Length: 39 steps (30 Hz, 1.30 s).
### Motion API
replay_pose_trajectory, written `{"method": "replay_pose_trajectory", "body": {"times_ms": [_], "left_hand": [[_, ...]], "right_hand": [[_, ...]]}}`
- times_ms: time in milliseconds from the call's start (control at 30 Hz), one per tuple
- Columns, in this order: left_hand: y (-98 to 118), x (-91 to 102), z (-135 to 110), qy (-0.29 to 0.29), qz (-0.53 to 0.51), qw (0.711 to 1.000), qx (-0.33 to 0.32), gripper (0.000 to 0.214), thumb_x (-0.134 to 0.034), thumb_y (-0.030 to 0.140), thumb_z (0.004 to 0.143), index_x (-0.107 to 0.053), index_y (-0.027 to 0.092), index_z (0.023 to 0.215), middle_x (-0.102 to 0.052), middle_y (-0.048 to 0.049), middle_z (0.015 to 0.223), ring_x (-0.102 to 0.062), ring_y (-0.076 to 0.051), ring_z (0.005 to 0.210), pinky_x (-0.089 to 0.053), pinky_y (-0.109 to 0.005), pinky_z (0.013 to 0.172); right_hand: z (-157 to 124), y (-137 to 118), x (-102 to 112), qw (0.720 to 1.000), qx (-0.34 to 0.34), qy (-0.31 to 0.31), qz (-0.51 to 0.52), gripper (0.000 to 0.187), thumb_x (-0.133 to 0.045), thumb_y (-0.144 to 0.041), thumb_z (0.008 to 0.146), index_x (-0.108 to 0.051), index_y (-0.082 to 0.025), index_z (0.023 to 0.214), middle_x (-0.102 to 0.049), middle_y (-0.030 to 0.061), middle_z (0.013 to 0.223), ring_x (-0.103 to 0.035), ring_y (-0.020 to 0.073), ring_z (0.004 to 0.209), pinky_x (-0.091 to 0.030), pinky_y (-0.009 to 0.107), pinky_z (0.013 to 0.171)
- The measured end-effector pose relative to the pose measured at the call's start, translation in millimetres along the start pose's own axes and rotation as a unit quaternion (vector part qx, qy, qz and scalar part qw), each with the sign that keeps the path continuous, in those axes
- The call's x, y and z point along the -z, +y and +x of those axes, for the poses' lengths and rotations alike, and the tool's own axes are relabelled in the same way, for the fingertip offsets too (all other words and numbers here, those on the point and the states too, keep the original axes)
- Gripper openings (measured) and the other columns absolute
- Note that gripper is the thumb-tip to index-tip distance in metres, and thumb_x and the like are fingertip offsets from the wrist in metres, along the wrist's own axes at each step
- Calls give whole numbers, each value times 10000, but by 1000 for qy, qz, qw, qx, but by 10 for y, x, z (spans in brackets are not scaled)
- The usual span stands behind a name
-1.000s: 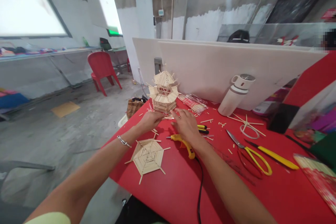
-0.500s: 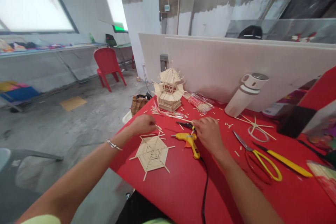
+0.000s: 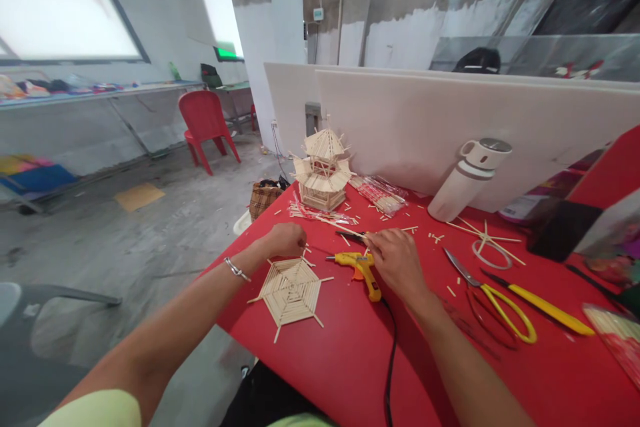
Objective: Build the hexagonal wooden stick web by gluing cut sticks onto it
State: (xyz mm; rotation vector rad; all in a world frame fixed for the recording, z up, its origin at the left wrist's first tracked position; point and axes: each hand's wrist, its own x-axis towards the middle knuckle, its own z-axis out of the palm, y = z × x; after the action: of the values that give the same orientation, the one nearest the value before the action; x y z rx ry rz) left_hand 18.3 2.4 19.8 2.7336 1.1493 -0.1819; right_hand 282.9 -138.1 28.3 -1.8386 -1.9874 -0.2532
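My left hand is closed in a pinch above the top edge of a flat hexagonal web of thin wooden sticks; whatever its fingertips hold is hidden. My right hand is closed on a thin wooden stick, which points up and left from the fingers. Just left of that hand lies a yellow glue gun, nozzle toward the left. Dark-tipped pliers or a cutter sit partly hidden behind the right fingers. A small pagoda of sticks stands upright at the table's back corner.
On the red table lie yellow-handled scissors, a yellow craft knife, bagged sticks and a star of sticks. A white flask leans at the back. The glue gun's black cord runs to the front.
My left hand has moved right, over the web's top edge. My right hand has shifted slightly, and more of the stick shows to its left.
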Motion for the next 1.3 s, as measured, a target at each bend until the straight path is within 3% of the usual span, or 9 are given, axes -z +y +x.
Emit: {"method": "replay_pose_trajectory", "body": {"times_ms": [233, 367, 467, 667, 867, 967, 1100, 1200, 1300], "left_hand": [[-97, 81, -9, -35, -37, 996, -68, 231, -662, 162, 665, -803, 266, 814, -780, -5, 859, -674, -164, 750, -417, -216, 606], [-72, 51, -15, -38, -45, 993, -98, 223, -667, 110, 644, -791, 259, 757, -763, -2, 820, -655, -152, 734, -412, -214, 620], [-85, 31, 29, -25, -47, 994, -91, 184, -665, 110, 626, -768, 238, 708, -745, -7, 778, -634, -155, 691, -409, -228, 609], [-301, 101, 123, 33, -56, 997, -32, 189, -636, 228, 694, -752, 203, 841, -745, -62, 903, -643, -201, 784, -425, -266, 646], [-443, 26, -62, -18, -74, 997, -29, 243, -706, 199, 546, -723, 219, 788, -719, -13, 798, -597, -169, 665, -407, -242, 573], [-379, -61, -36, -1, -90, 996, -22, 198, -621, 141, 587, -691, 210, 759, -692, 0, 741, -578, -155, 641, -399, -236, 567], [-277, -124, 231, 62, -110, 992, -4, 93, -570, 129, 665, -635, 188, 635, -657, -39, 678, -555, -166, 655, -422, -267, 632], [-281, -73, 412, 107, -141, 984, 9, 109, -578, 198, 741, -646, 176, 659, -665, -60, 711, -567, -175, 703, -450, -281, 684], [-297, 80, 416, 122, -186, 975, 8, 241, -536, 329, 860, -678, 157, 768, -672, -59, 762, -583, -163, 714, -462, -266, 662]], "right_hand": [[4, -30, -52, 1000, 8, -4, 15, 245, -504, -298, 1020, -740, -232, 1019, -710, 37, 876, -574, 198, 892, -330, 318, 842], [-17, -32, -72, 1000, 7, -4, 21, 227, -518, -284, 1011, -738, -229, 1025, -716, 36, 895, -580, 200, 903, -333, 317, 847], [-23, -19, -80, 1000, 8, -5, 26, 222, -523, -283, 1007, -739, -235, 1014, -719, 32, 894, -581, 198, 901, -335, 317, 853], [-24, -10, -70, 999, -1, 3, 32, 221, -526, -297, 1009, -738, -236, 1023, -722, 29, 907, -584, 198, 908, -339, 309, 854], [-31, -51, -128, 999, 13, -2, 40, 220, -520, -291, 1008, -734, -239, 1014, -718, 32, 913, -584, 200, 920, -336, 311, 854], [-4, -86, -173, 999, 20, -4, 40, 222, -523, -306, 1010, -737, -249, 1018, -706, 26, 884, -578, 199, 895, -329, 318, 847], [35, -129, -172, 999, 21, -8, 33, 227, -521, -306, 1011, -741, -253, 993, -692, 23, 857, -567, 194, 879, -324, 323, 844], [31, -114, -130, 1000, 11, -9, 21, 226, -523, -295, 1009, -747, -267, 1000, -683, 23, 841, -552, 195, 874, -319, 329, 840], [17, -93, -94, 1000, 15, -16, 12, 194, -570, -284, 987, -761, -312, 1011, -682, 15, 846, -537, 198, 889, -313, 346, 887]]}}
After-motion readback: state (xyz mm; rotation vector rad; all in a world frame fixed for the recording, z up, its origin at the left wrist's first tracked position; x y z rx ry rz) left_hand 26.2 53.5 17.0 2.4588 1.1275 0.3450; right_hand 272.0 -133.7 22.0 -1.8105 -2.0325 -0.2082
